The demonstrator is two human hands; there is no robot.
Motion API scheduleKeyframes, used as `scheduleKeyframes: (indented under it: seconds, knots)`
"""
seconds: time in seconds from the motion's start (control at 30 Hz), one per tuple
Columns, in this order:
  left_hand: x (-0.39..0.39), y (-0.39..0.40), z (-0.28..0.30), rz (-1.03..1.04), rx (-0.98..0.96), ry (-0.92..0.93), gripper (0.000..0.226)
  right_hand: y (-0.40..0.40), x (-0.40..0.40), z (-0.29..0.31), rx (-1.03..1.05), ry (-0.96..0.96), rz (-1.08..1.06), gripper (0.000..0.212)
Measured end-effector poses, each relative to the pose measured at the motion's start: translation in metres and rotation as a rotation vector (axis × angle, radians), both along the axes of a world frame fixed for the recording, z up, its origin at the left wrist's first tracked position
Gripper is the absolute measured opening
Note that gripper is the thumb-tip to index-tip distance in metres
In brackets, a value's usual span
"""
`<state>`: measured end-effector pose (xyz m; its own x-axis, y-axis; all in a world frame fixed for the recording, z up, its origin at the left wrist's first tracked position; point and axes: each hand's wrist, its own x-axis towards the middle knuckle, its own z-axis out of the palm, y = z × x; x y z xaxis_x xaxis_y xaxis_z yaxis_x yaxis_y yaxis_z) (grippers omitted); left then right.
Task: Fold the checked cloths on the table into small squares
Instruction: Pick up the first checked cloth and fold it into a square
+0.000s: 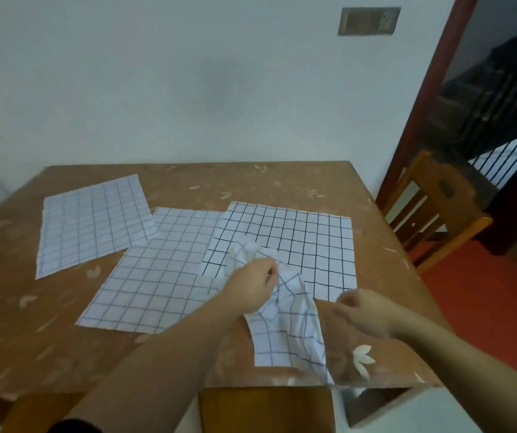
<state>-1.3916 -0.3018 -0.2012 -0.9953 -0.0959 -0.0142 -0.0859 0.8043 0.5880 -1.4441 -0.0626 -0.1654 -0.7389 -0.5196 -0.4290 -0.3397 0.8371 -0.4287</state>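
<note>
Several white checked cloths lie on the brown table (188, 182). One cloth (91, 221) is spread flat at the far left, a second (154, 276) in the middle, a third with darker lines (307, 242) at the right. A fourth, rumpled cloth (288, 332) hangs from my left hand (252, 287), which grips its bunched upper part above the third cloth; its lower end rests near the table's front edge. My right hand (363, 310) hovers blurred just right of this cloth, fingers loosely bent, holding nothing that I can see.
A wall stands right behind the table. A wooden chair (435, 210) is at the table's right side, beside a doorway with a red floor (482, 307). A wooden seat (266, 407) shows below the front edge.
</note>
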Motion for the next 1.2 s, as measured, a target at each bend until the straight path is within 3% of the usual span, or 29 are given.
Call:
scheduleKeyframes:
  seconds: [0.1, 0.2, 0.37, 0.47, 0.57, 0.63, 0.77, 0.83, 0.93, 1.07, 1.13, 1.2]
  knots:
    - [0.003, 0.006, 0.029, -0.063, -0.107, 0.062, 0.016, -0.016, -0.007, 0.017, -0.221, 0.137, -0.060, 0.048]
    - [0.007, 0.013, 0.055, -0.133, -0.195, 0.100, 0.012, -0.036, -0.013, 0.031, -0.268, 0.261, 0.081, 0.070]
    - [0.017, 0.014, 0.085, -0.135, -0.117, 0.101, 0.010, -0.056, -0.022, 0.047, -0.238, 0.412, 0.156, 0.013]
    - [0.028, 0.005, 0.094, -0.071, 0.025, 0.013, 0.052, -0.050, -0.031, 0.055, -0.313, 0.398, 0.118, 0.016]
    - [0.037, -0.006, 0.098, -0.098, -0.038, -0.057, 0.089, -0.036, -0.042, 0.061, -0.352, 0.375, 0.082, 0.025]
    - [0.037, -0.009, 0.097, -0.087, -0.056, -0.008, 0.078, -0.026, -0.044, 0.066, -0.375, 0.331, 0.063, 0.028]
    - [0.031, -0.003, 0.101, 0.018, 0.044, 0.192, 0.007, -0.012, -0.042, 0.074, -0.421, 0.272, 0.007, 0.033]
    - [0.028, 0.003, 0.108, 0.053, 0.097, 0.269, 0.031, -0.008, -0.038, 0.080, -0.407, 0.253, -0.020, 0.028]
    - [0.025, 0.010, 0.125, 0.038, 0.201, 0.301, 0.028, -0.002, -0.033, 0.089, -0.348, 0.242, 0.007, 0.021]
    - [0.021, 0.017, 0.153, -0.048, 0.242, 0.262, 0.026, -0.013, -0.018, 0.110, -0.458, 0.229, 0.112, 0.057]
    - [0.022, 0.020, 0.167, -0.096, 0.215, 0.245, 0.038, -0.023, -0.012, 0.119, -0.519, 0.324, 0.147, 0.048]
    - [0.022, 0.019, 0.177, -0.105, 0.205, 0.226, 0.038, -0.030, -0.007, 0.129, -0.534, 0.423, 0.201, 0.019]
